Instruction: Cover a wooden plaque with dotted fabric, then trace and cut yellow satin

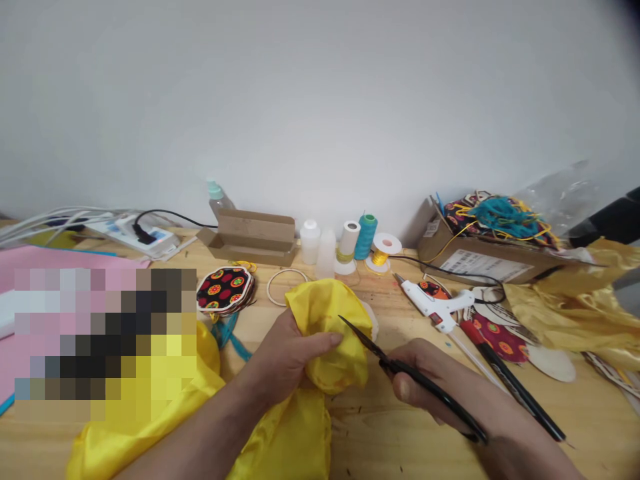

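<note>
Shiny yellow fabric (327, 303) is bunched into a rounded shape in my left hand (295, 350), whose thumb presses on its front. More of the fabric hangs below that hand and spreads to the left over the table. My right hand (420, 377) grips black-handled scissors (425, 390). Their dark blades point up and left, with the tip in front of the fabric beside my left thumb. I cannot tell whether the blades touch the cloth. Part of a pale round piece (370, 320) shows behind the fabric.
A white glue gun (433, 300) and a red-and-black marker (515, 383) lie to the right. Behind stand thread spools (367, 237), white bottles (311, 241) and an open cardboard box (255, 243). Patterned octagonal pieces (225, 290) and a wooden ring (270, 287) lie nearer. A power strip (135, 233) sits left.
</note>
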The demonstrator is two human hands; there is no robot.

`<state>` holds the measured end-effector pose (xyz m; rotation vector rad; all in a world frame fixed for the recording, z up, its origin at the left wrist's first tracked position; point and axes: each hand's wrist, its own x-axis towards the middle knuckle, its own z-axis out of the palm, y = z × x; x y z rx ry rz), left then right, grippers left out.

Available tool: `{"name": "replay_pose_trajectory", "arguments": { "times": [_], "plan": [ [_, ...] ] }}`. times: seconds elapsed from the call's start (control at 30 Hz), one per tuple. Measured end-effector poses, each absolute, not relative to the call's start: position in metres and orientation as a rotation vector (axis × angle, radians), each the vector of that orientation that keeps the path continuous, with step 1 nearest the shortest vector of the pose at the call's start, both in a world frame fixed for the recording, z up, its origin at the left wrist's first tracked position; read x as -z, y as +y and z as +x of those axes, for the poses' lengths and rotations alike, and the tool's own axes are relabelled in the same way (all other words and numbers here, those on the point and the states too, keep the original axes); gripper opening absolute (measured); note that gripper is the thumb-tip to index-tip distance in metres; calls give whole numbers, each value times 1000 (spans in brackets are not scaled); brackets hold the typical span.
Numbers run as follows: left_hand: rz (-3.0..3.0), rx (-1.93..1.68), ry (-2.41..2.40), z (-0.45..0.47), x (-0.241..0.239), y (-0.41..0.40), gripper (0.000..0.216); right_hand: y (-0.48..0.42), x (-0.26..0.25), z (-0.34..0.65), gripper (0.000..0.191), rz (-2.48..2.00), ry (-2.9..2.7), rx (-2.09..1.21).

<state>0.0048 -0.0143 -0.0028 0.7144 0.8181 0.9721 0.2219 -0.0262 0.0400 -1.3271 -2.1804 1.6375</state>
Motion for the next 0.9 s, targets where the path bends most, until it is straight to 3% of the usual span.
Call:
{"name": "replay_pose_trajectory", "arguments": {
  "times": [0.9],
  "plan": [
    [649,-1060,844,6,5,-13,36,-21,-33,222,55,-1398,-2068,-1715]
  ]
}}
